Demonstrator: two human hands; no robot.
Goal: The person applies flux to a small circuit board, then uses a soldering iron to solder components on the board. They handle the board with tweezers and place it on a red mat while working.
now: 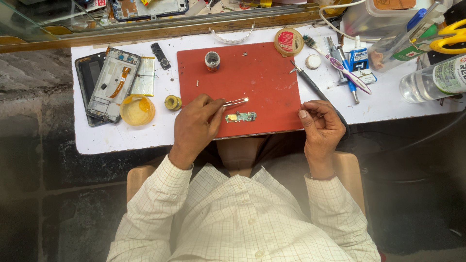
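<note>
My left hand (196,127) rests on the front of a red work mat (262,77) and pinches metal tweezers (236,102), whose tips point right above a small green circuit board (241,117). The board lies flat on the mat, just right of my thumb. My right hand (321,127) sits at the mat's right edge with its fingers curled over the rear end of a black-handled tool (310,82). The tool's metal tip lies near the mat's upper right corner.
An opened phone frame (114,82), a black back cover (89,77), a yellow round dish (137,109) and a solder spool (172,102) lie left of the mat. A small jar (212,60) stands on it. Right: round tin (288,41), toothbrush (340,65), glue tube (359,57), clear bottle (432,80), yellow scissors (449,38).
</note>
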